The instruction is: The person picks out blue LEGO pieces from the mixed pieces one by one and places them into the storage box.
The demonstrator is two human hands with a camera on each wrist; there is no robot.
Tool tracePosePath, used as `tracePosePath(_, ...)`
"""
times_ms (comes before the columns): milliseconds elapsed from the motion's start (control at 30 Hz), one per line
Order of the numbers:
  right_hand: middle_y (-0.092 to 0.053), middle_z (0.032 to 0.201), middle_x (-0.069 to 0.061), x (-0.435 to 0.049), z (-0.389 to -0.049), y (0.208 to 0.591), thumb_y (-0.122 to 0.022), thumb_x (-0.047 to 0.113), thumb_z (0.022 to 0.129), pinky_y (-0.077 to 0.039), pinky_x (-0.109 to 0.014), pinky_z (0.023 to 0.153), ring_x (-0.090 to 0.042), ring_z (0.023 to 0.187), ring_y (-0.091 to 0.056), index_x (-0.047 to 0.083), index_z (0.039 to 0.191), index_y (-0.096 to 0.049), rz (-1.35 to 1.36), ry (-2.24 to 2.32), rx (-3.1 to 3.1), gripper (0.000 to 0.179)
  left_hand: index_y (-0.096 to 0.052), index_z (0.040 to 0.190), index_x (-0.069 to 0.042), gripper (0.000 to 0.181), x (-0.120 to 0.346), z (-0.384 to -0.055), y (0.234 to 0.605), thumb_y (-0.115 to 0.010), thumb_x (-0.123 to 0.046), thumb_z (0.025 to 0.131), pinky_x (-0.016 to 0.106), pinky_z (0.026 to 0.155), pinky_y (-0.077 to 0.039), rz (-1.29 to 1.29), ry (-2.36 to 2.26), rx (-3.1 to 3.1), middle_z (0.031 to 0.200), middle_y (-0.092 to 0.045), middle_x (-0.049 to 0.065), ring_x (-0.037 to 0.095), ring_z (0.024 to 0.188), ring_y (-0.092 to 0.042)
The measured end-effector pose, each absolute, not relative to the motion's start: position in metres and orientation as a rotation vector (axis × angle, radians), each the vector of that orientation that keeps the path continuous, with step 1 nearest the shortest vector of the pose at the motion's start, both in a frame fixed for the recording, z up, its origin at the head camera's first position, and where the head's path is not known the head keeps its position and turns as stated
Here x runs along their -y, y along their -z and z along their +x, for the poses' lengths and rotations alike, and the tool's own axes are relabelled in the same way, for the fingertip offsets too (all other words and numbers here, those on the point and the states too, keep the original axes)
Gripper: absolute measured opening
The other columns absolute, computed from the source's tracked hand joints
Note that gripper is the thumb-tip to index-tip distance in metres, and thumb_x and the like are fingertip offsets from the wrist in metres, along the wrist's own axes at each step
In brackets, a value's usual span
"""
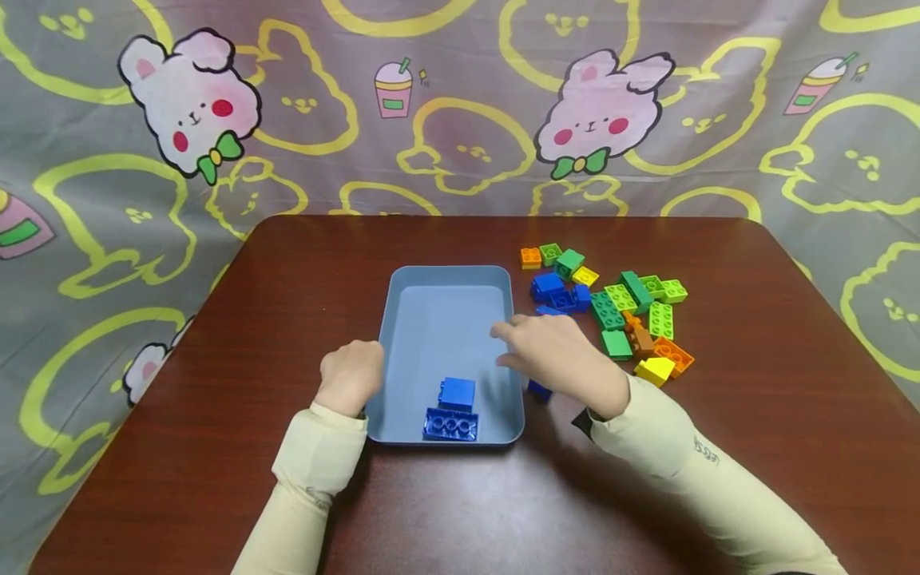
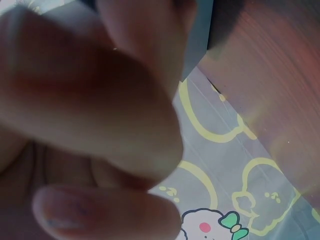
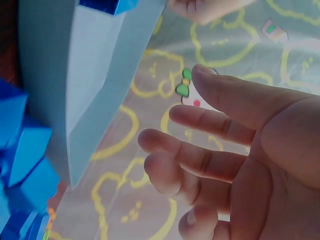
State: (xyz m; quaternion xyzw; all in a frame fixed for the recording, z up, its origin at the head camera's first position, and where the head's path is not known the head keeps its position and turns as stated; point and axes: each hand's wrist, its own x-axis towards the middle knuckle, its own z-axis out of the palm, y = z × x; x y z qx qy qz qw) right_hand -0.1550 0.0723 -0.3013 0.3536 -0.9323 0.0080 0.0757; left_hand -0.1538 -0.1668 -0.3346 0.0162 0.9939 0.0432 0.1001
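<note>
A blue-grey tray [image 1: 453,335] lies on the table with two blue building bricks inside its near end: one stud side sideways [image 1: 457,393], one with its hollow underside up [image 1: 450,425]. My left hand [image 1: 352,375] has curled fingers and grips the tray's left rim; its fingers [image 2: 90,115] fill much of the left wrist view, partly hiding the contact. Above the tray's right rim hovers my right hand [image 1: 557,351], fingers spread and loosely bent, holding nothing. In the right wrist view its palm [image 3: 290,150] shows bare.
Right of the tray lie several blue bricks [image 1: 549,287], one of them [image 1: 539,390] partly under the right hand. Farther right is a loose pile of green [image 1: 608,310], orange [image 1: 674,355] and yellow bricks [image 1: 655,370]. A patterned curtain [image 1: 460,104] hangs behind the table [image 1: 309,263].
</note>
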Motion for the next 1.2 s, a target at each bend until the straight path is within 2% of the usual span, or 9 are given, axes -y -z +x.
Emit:
tracePosePath(233, -0.052, 0.062, -0.001, -0.099, -0.154, 0.309, -0.075, 0.030, 0.072, -0.029, -0.019, 0.036, -0.011, 0.042, -0.037, 0.009, 0.090, -0.063, 0.964, -0.065, 2.809, 0.031, -0.065, 0.077, -0.002, 0.021, 0.167, -0.153, 0.335, -0.045, 0.001, 0.083, 0.043, 0.047, -0.043, 0.045, -0.124, -2.952, 0.076, -0.061, 0.017, 0.027, 0.062, -0.058)
tracePosePath(467, -0.054, 0.063, -0.001, -0.111, -0.149, 0.317, -0.074, 0.028, 0.073, -0.031, -0.018, 0.036, -0.010, 0.043, -0.039, 0.007, 0.094, -0.062, 0.917, -0.122, 2.902, 0.032, -0.064, 0.076, -0.001, 0.021, 0.168, -0.148, 0.337, -0.045, 0.002, 0.084, 0.043, 0.046, -0.043, 0.053, -0.120, -2.950, 0.073, -0.061, 0.016, 0.027, 0.062, -0.058)
tracePosePath(667, -0.048, 0.060, 0.001, -0.117, -0.149, 0.324, -0.075, 0.028, 0.071, -0.031, -0.019, 0.036, -0.011, 0.044, -0.038, 0.007, 0.087, -0.061, 0.901, -0.101, 2.939, 0.030, -0.064, 0.075, -0.001, 0.019, 0.167, -0.150, 0.336, -0.046, 0.003, 0.083, 0.043, 0.046, -0.043, 0.082, -0.121, -2.984, 0.072, -0.060, 0.016, 0.028, 0.061, -0.058)
tracePosePath(967, -0.051, 0.064, 0.000, -0.119, -0.151, 0.338, -0.076, 0.027, 0.070, -0.032, -0.021, 0.037, -0.011, 0.045, -0.040, 0.008, 0.084, -0.060, 0.898, -0.106, 2.966, 0.029, -0.064, 0.078, -0.001, 0.019, 0.167, -0.152, 0.335, -0.046, 0.002, 0.083, 0.045, 0.048, -0.044, 0.065, -0.115, -2.972, 0.078, -0.062, 0.017, 0.030, 0.066, -0.060)
tracePosePath(1200, -0.051, 0.064, 0.000, -0.119, -0.152, 0.342, -0.077, 0.029, 0.069, -0.034, -0.022, 0.038, -0.012, 0.047, -0.042, 0.007, 0.079, -0.060, 0.887, -0.068, 2.961, 0.029, -0.064, 0.076, -0.001, 0.019, 0.167, -0.151, 0.335, -0.047, 0.002, 0.083, 0.045, 0.047, -0.044, 0.069, -0.114, -2.984, 0.076, -0.062, 0.017, 0.029, 0.063, -0.059)
